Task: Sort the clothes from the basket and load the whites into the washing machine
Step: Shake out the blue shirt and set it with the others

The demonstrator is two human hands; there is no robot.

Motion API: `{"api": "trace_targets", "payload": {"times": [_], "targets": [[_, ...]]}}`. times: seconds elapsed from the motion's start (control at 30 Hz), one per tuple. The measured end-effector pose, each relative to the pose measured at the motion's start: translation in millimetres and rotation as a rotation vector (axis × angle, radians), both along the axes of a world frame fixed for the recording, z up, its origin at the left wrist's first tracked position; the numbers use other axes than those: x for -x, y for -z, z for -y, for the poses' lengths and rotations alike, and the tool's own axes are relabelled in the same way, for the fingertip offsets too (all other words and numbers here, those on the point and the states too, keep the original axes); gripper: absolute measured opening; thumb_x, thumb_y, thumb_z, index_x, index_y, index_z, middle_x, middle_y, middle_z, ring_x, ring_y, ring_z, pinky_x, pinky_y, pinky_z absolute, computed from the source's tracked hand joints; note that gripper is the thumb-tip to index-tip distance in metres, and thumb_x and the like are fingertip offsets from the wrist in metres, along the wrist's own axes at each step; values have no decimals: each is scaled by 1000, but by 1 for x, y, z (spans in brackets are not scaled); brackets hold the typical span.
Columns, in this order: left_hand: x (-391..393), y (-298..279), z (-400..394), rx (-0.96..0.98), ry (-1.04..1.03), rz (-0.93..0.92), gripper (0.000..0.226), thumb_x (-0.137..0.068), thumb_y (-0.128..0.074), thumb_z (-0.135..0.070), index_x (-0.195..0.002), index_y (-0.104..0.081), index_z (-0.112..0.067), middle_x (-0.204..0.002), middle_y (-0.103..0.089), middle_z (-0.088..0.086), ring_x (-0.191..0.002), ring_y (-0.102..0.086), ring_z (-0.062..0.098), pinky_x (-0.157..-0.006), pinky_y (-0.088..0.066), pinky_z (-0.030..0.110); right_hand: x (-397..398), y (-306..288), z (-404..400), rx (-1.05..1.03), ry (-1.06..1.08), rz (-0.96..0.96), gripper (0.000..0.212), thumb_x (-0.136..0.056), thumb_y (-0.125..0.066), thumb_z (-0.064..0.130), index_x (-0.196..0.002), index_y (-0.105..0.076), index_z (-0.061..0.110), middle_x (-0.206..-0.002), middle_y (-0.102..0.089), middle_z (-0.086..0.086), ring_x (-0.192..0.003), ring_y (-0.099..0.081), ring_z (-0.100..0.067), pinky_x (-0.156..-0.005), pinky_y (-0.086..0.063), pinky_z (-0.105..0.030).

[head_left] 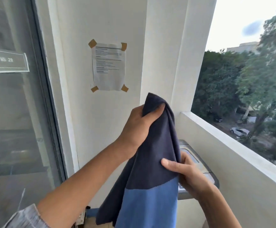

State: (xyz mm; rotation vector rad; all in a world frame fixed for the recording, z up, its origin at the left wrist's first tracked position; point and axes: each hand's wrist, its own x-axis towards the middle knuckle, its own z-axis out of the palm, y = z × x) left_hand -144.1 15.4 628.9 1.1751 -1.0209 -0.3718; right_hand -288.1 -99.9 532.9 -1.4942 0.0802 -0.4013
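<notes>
Two hands hold up one navy and blue garment [152, 162]: the left hand [138, 127] clutches its top, the right hand [183, 171] pinches its near right edge. Behind it at right, part of the grey washing machine [198, 162] shows. Being dark, it likely belongs outside the whites; basket and loaded whites are out of view.

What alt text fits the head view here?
Both hands hold up a navy and blue garment: left hand grips its top, right hand pinches its edge. Behind are a grey washing machine, a taped paper notice and a balcony ledge.
</notes>
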Motion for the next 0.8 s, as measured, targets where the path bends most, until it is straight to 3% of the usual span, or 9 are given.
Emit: {"api": "trace_targets", "payload": {"times": [0.07, 0.13, 0.23, 0.3, 0.37, 0.5, 0.6, 0.67, 0.8], "targets": [[2, -24, -4, 58, -2, -13, 31, -88, -71, -51, -87, -78, -21, -98, -79, 12, -98, -76, 30, -89, -60, 43, 4, 6, 2, 50, -27, -53, 47, -81, -90, 22, -123, -74, 10, -128, -73, -20, -120, -70, -37, -98, -58, -39], [-1, -53, -7, 124, -58, 5, 26, -88, -71, -51, -80, -77, -27, -89, -79, 2, -89, -76, 18, -84, -60, 36, 5, 14, 7, 166, -41, -177, 47, -79, -92, 19, -123, -74, 12, -127, -74, -16, -121, -70, -34, -100, -58, -42], [-10, -89, -12, 219, -207, 48, 23, -93, -70, -45, -78, -72, -28, -80, -74, -10, -80, -70, 5, -80, -57, 31, 1, 28, 23, 344, 115, -417, 41, -71, -95, 28, -105, -80, 11, -113, -79, -12, -110, -75, -29, -99, -58, -49], [-21, -104, -14, 333, -277, 47, 22, -96, -69, -40, -80, -69, -25, -86, -75, 0, -84, -69, 12, -85, -57, 39, -1, 35, 40, 418, 291, -558, 45, -62, -93, 43, -88, -77, 9, -90, -80, -5, -87, -76, -21, -80, -62, -43], [-34, -113, -17, 430, -343, 7, 26, -96, -68, -40, -80, -64, -21, -89, -70, 8, -84, -65, 17, -83, -56, 41, 0, 34, 59, 457, 475, -645, 47, -63, -88, 50, -79, -70, 10, -71, -69, -2, -68, -67, -18, -58, -54, -33], [-67, -128, -25, 535, -576, 24, 34, -100, -63, -38, -71, -51, -24, -64, -52, -23, -62, -47, -3, -66, -42, 17, 14, 6, 96, 543, 912, -473, 40, -70, -85, 47, -65, -70, 11, -50, -61, 3, -49, -60, -17, -52, -52, -36], [-104, -134, -38, 558, -785, 45, 38, -102, -59, -35, -68, -44, -27, -54, -46, -21, -54, -44, -6, -61, -37, 15, 32, -36, 113, 754, 1149, -375, 32, -67, -86, 45, -65, -70, 18, -53, -64, 0, -57, -64, -23, -53, -46, -35], [-129, -136, -48, 481, -915, 83, 41, -100, -57, -42, -66, -38, -29, -59, -41, -16, -52, -41, -3, -59, -35, 19, 44, -63, 120, 832, 1203, -364, 30, -66, -90, 32, -67, -67, 13, -60, -65, -9, -67, -64, -33, -54, -42, -37], [-166, -142, -55, 222, -922, 102, 40, -91, -61, -54, -65, -46, -26, -64, -46, -16, -53, -41, -4, -49, -32, 18, 65, -114, 125, 775, 1065, -442, 30, -63, -94, 21, -70, -70, 5, -63, -53, -6, -69, -50, -24, -56, -37, -34]]}}
